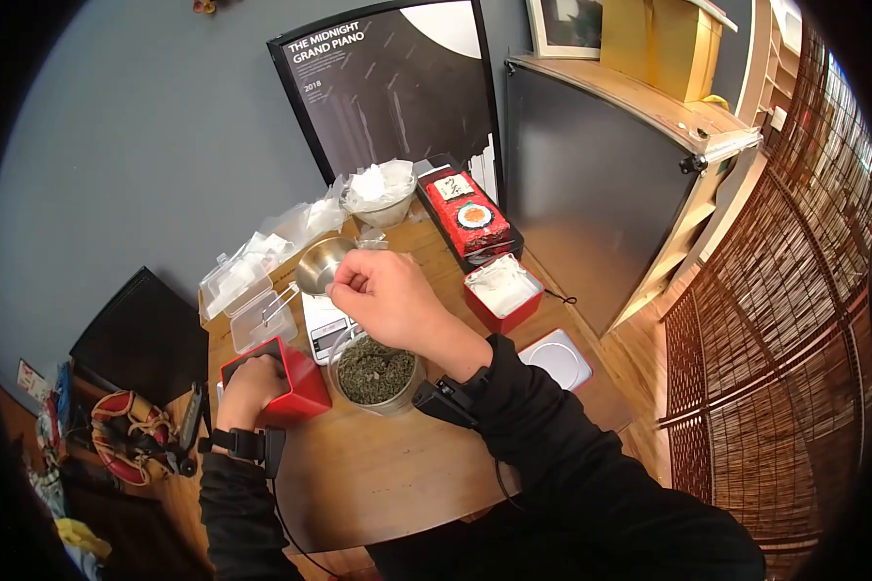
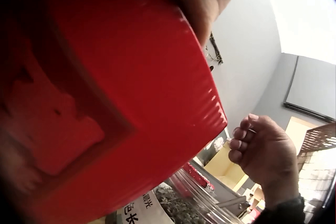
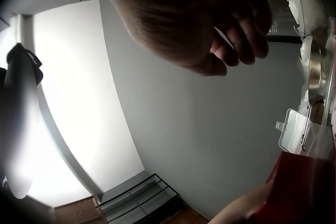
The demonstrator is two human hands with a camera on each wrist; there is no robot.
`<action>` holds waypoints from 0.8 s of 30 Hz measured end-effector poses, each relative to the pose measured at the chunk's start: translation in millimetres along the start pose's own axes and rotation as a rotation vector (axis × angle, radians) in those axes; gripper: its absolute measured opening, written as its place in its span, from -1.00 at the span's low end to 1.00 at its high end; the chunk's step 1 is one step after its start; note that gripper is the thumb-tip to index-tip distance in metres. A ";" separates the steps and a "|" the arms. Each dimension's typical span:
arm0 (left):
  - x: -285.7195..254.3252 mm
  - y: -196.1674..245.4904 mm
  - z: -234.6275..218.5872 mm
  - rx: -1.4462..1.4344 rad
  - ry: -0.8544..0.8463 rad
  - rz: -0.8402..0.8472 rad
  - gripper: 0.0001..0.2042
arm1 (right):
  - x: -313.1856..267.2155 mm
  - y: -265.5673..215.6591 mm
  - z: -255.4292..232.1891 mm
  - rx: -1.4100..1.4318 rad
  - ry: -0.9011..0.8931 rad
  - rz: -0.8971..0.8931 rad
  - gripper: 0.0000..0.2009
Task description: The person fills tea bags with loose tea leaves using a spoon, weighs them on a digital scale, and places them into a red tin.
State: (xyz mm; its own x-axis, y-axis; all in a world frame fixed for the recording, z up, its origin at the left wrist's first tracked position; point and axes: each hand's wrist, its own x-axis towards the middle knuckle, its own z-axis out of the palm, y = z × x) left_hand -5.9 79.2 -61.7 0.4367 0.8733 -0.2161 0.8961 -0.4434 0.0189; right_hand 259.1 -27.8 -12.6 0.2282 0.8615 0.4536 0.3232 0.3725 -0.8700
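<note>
My left hand (image 1: 252,380) reaches into the mouth of a red square tin (image 1: 300,392), its fingertips hidden behind the walls. In the left wrist view, the tin's red side (image 2: 152,77) fills much of the picture; I cannot tell whether those fingers grip anything. My right hand (image 1: 389,298) is raised near a steel bowl (image 1: 322,263) on a white digital scale (image 1: 326,334). Its fingers are curled towards the thumb, and nothing shows between them in the right wrist view. Below it stands a clear round jar (image 1: 378,373) full of dried green leaves.
Clear plastic boxes (image 1: 252,315) and a glass bowl of white packets (image 1: 378,198) stand at the back left. At the right are a red patterned package (image 1: 465,215), an open red tin with white lining (image 1: 502,289) and a silver lid (image 1: 557,358).
</note>
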 end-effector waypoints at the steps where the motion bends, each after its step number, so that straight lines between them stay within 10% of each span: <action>1: -0.8 3.1 -3.1 -0.014 -0.015 0.013 -0.66 | 0.3 0.3 -0.6 0.002 -0.004 0.000 -0.83; 17: 4.9 -8.5 -14.6 -0.179 -0.157 0.011 -0.66 | 0.5 2.9 -6.2 -0.083 -0.083 -0.033 -0.84; 24: -39.4 24.1 -55.7 -0.191 0.059 -0.077 -0.77 | 1.0 2.6 -5.2 -0.137 -0.100 -0.059 -0.82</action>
State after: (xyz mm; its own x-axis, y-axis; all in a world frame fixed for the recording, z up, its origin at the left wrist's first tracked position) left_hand 3.0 45.4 1.6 0.3653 0.9159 -0.1663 0.9232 -0.3337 0.1905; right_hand 265.0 -27.8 -13.4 0.1151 0.8722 0.4753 0.4566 0.3785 -0.8051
